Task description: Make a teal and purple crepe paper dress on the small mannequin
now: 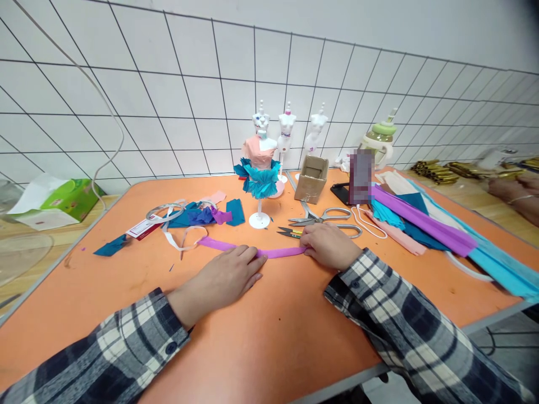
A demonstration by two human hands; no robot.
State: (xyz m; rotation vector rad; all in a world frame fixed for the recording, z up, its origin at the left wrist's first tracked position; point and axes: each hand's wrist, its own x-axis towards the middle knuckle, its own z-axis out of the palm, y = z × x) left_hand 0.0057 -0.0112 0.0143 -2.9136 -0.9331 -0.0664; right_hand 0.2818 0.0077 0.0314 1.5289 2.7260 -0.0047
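Observation:
A narrow purple crepe paper strip [284,253] lies across the orange table. My left hand [223,275] rests palm down on its middle, fingers stretched out and pressing it to the table. At the strip's right end my right hand [330,244] is closed, pinching the paper between thumb and fingers. Just behind that hand are large metal scissors [309,215] and small black-bladed thread snips [289,232]. Beyond the strip stands a small white dress form [260,220] wearing a pink paper top [260,152] and a ruffled teal paper skirt [260,178].
Left: paper scraps [189,216], ribbon loops [172,212], a tag [143,227]. Behind: more dress forms [287,132], a cardboard box [311,178], a blurred-out upright object [361,177], a green-lidded bottle [379,140]. Right: folded crepe paper [425,219], another person's hand [511,188].

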